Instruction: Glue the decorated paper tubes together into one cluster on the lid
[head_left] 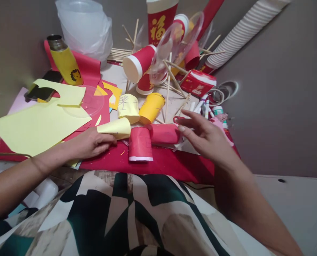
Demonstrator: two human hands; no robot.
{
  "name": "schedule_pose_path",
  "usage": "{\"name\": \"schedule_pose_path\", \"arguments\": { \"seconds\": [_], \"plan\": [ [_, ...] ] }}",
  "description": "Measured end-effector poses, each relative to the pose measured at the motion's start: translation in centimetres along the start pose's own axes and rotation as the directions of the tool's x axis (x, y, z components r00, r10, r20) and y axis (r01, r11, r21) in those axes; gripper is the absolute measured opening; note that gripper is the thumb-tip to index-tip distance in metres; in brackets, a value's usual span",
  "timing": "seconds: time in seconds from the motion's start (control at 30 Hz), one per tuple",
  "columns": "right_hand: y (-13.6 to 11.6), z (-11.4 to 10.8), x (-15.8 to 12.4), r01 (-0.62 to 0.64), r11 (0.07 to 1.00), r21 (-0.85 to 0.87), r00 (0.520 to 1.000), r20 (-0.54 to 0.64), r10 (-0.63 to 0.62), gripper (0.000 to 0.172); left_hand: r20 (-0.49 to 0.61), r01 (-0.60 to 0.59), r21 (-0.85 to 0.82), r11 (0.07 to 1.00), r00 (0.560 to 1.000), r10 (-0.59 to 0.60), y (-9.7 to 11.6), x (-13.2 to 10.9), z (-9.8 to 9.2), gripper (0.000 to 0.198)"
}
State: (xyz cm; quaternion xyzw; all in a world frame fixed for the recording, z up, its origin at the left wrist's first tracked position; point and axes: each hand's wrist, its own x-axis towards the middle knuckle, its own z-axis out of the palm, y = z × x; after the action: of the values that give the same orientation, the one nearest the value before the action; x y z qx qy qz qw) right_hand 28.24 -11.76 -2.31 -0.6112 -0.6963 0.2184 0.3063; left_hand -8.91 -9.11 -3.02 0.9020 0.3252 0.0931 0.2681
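Observation:
My left hand rests at the front of the table with curled fingers around the underside of a pale yellow paper-covered cup; its thumb is hidden. Beside that cup, a red paper-covered cup has a white rim towards me. Another red cup lies on its side. My right hand is at that cup's right end, thumb and fingers apart, with nothing gripped. Red scissor handles show near its fingertips. Behind stand a pale yellow cup with a drawn tree and an orange-yellow cup.
Yellow paper sheets cover the left side, near a yellow bottle. Stick frames, red cups and clear plastic lids fill the back. Markers and a red box lie right, below a stack of white cups.

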Motion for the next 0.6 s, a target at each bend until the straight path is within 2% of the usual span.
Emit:
{"name": "schedule_pose_path", "arguments": {
  "seconds": [0.13, 0.3, 0.4, 0.5, 0.6],
  "plan": [
    [0.2, 0.9, -0.4, -0.046, 0.999, 0.029, 0.998, 0.045, 0.045, 0.060, -0.011, -0.016, -0.012, 1.000, 1.000, 0.016, 0.0, 0.2, -0.1, 0.036],
    [0.9, 0.0, 1.1, -0.096, 0.971, 0.218, 0.995, 0.016, 0.095, 0.060, 0.009, 0.023, -0.009, 1.000, 1.000, -0.023, 0.5, 0.4, -0.4, 0.036],
    [0.8, -0.1, 2.6, -0.158, 0.959, 0.235, 0.981, 0.145, 0.126, 0.057, 0.017, 0.052, -0.009, 0.999, 0.999, -0.052, 0.6, 0.5, -0.5, 0.036],
    [0.4, 0.3, 4.4, -0.193, 0.956, 0.222, 0.945, 0.303, 0.121, 0.055, 0.011, 0.036, -0.025, 0.999, 0.999, -0.036, 0.5, 0.6, -0.5, 0.035],
    [0.0, 0.7, 6.2, -0.230, 0.949, 0.214, 0.904, 0.409, 0.126, 0.053, 0.010, 0.012, -0.038, 0.999, 1.000, -0.011, 0.2, 0.5, -0.4, 0.033]
  ]
}}
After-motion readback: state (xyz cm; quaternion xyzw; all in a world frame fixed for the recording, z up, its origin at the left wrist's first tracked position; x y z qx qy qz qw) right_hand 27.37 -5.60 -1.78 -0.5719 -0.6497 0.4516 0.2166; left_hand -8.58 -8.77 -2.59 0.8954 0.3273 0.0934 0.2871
